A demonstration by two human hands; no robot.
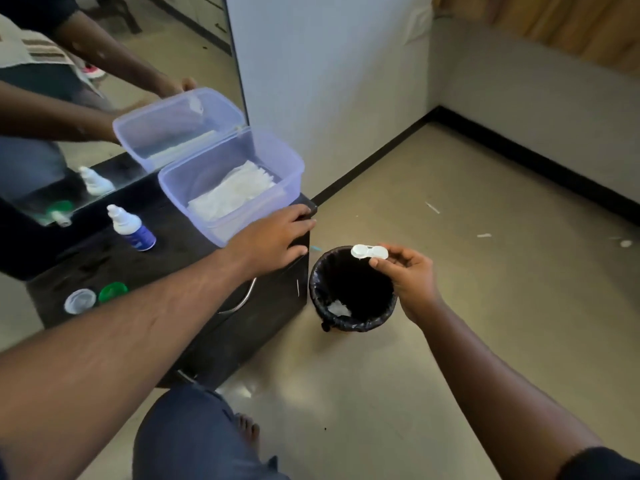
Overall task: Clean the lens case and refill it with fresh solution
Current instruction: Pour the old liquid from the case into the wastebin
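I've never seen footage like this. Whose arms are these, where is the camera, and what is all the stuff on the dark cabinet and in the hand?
No machine here: a person wears a camera on the head, looking down at their own arms. The right hand holds a white lens case, with its caps off, over a small black bin on the floor. The left hand rests on the edge of a dark cabinet, empty. On the cabinet sit a clear plastic box with white tissues inside, a solution bottle, and two loose caps, one white and one green. Behind is a mirror, so the box, bottle and arms appear twice.
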